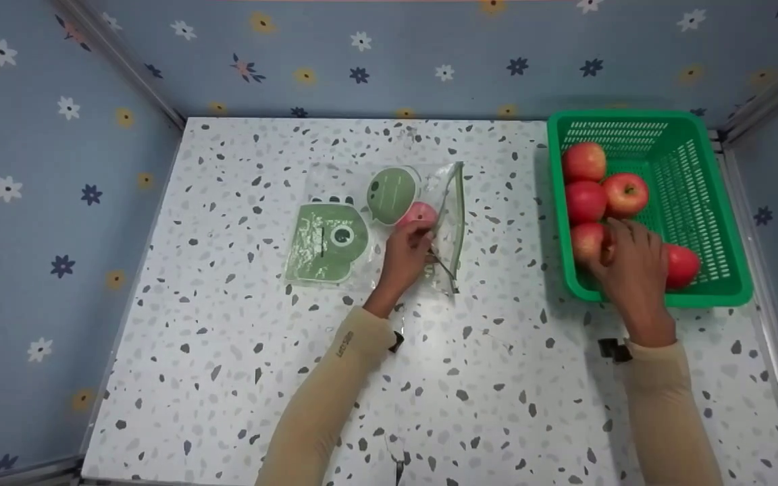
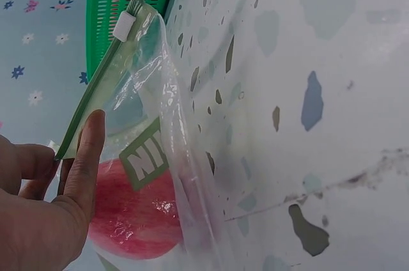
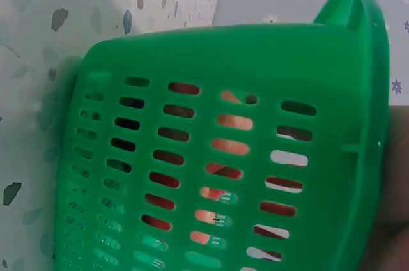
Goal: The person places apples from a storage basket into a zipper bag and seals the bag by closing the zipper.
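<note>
A clear zip bag (image 1: 382, 266) with green dinosaur prints lies on the table, with an apple (image 2: 137, 210) inside it near the opening. My left hand (image 1: 406, 253) pinches the bag's green zip edge (image 2: 89, 101), lifting that side of the mouth beside the apple. A white slider (image 2: 124, 26) sits on the zip. Over on the right, my right hand (image 1: 635, 270) reaches into the green basket (image 1: 733, 236) and grips an apple (image 1: 588, 241), its fingers curled over the fruit. Through the basket's slots the right wrist view shows only bits of fingers and red fruit.
Several other apples rest in the basket, among them a red one (image 1: 683, 265) right of my hand and another apple (image 1: 625, 194) farther back. Flowered panels (image 1: 416, 61) border the speckled table (image 1: 227, 378) at the back and sides.
</note>
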Tool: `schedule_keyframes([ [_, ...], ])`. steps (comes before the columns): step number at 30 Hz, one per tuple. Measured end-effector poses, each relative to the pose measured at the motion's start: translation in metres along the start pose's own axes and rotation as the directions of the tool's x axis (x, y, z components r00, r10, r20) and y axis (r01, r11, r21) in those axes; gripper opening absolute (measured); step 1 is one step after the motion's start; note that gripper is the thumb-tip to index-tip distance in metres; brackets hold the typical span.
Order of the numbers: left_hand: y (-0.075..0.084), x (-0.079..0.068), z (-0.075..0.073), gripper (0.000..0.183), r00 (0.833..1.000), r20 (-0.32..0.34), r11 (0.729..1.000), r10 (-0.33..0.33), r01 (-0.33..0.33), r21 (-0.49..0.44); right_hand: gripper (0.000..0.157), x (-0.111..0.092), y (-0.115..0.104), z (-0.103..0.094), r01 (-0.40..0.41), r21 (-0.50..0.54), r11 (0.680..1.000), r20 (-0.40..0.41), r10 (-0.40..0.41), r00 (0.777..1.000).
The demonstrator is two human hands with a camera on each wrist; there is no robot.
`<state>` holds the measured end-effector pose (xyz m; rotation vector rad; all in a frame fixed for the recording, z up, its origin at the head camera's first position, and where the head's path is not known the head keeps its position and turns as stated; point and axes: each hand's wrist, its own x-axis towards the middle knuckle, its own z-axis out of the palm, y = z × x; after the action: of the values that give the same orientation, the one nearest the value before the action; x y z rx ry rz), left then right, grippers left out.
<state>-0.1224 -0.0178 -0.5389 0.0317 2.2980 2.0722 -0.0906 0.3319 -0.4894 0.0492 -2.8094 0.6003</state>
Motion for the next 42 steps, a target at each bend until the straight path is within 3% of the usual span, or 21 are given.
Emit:
schedule_keyframes([
  [5, -0.001, 0.000, 0.001, 0.023, 1.000, -0.003, 1.000, -0.004, 0.004, -0.008, 0.051, -0.001, 0.001, -0.001, -0.003, -0.009, 1.000, 0.032, 0.003, 0.999],
  [12, -0.002, 0.001, 0.002, 0.023, 1.000, 0.006, 1.000, -0.003, 0.003, -0.021, 0.062, 0.002, 0.004, -0.004, -0.059, -0.033, 0.998, 0.179, 0.064, 0.982],
  [22, -0.003, 0.001, 0.002, 0.022, 1.000, 0.003, 0.999, -0.011, 0.012, -0.036, 0.070, 0.011, 0.012, 0.000, -0.039, -0.032, 0.999, 0.263, 0.046, 0.964],
  [28, -0.001, 0.000, 0.002, 0.023, 1.000, -0.003, 1.000, 0.012, -0.012, 0.001, 0.065, 0.015, 0.017, 0.003, -0.035, -0.011, 0.999, 0.269, 0.037, 0.963],
  [34, -0.001, -0.001, 0.002, 0.024, 1.000, 0.008, 1.000, -0.001, 0.001, -0.022, 0.054, 0.016, 0.018, 0.003, -0.069, 0.006, 0.998, 0.244, 0.066, 0.968],
  [42, 0.000, 0.000, 0.002, 0.024, 1.000, 0.010, 0.999, -0.008, 0.009, -0.031, 0.059, 0.015, 0.017, -0.003, -0.097, 0.003, 0.995, 0.230, 0.094, 0.969],
])
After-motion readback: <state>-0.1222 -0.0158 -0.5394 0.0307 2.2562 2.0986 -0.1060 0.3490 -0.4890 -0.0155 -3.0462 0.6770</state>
